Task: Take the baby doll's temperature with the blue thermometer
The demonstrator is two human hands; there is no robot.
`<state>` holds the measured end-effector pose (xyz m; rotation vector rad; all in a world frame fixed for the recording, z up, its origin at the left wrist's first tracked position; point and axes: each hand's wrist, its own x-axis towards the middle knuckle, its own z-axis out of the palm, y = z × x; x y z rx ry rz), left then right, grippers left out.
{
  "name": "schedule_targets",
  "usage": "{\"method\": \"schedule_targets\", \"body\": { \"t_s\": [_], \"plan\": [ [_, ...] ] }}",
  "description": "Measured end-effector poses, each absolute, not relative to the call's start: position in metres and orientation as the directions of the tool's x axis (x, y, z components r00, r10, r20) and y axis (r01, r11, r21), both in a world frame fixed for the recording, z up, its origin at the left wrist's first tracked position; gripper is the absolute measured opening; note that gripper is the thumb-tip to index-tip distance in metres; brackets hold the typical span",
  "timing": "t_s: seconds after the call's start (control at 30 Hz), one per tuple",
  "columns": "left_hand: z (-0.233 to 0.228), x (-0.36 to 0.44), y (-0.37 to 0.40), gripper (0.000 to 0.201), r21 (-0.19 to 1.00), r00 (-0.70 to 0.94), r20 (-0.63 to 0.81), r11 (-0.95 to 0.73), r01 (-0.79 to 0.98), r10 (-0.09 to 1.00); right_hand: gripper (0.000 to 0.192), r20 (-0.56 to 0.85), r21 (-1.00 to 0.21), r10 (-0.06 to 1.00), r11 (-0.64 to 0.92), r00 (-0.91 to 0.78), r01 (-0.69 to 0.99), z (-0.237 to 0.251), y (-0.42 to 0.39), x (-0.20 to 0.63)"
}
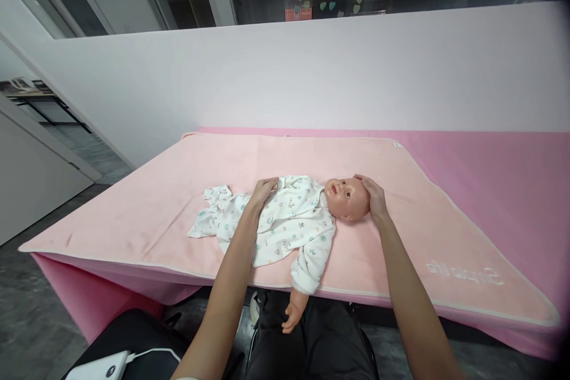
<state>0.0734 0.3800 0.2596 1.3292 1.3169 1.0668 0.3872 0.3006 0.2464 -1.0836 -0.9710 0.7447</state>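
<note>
A baby doll (347,197) lies on its back on the peach blanket (164,190), its head to the right. It wears a white shirt (294,214) and white trousers (238,205), both with a small print. One doll arm (296,309) hangs over the near edge. My left hand (265,191) rests on the doll's waist with its fingers laid over the cloth; their undersides are hidden. Against the crown of the doll's head lies my right hand (374,196), fingers stretched along it.
Under the blanket, a pink cloth (499,178) covers the table and drapes down at the left corner. A white wall (312,77) stands behind. At the lower left, a white device (100,366) with a cable lies on a black surface. My legs (329,338) are below the near edge.
</note>
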Motion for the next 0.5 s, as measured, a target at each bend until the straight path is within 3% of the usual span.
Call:
{"method": "schedule_targets", "body": {
  "t_s": [0.2, 0.5],
  "plan": [
    [0.255, 0.071, 0.384, 0.035, 0.992, 0.055, -0.051, 0.044, 0.121, 0.997, 0.037, 0.213, -0.925, 0.824, 0.343, 0.525, -0.164, 0.237, 0.308, 0.398],
    [0.255, 0.073, 0.384, 0.035, 0.994, -0.009, -0.025, 0.026, 0.105, 1.0, 0.03, 0.204, -0.912, 0.802, 0.365, 0.562, -0.189, 0.235, 0.308, 0.399]
  ]
}}
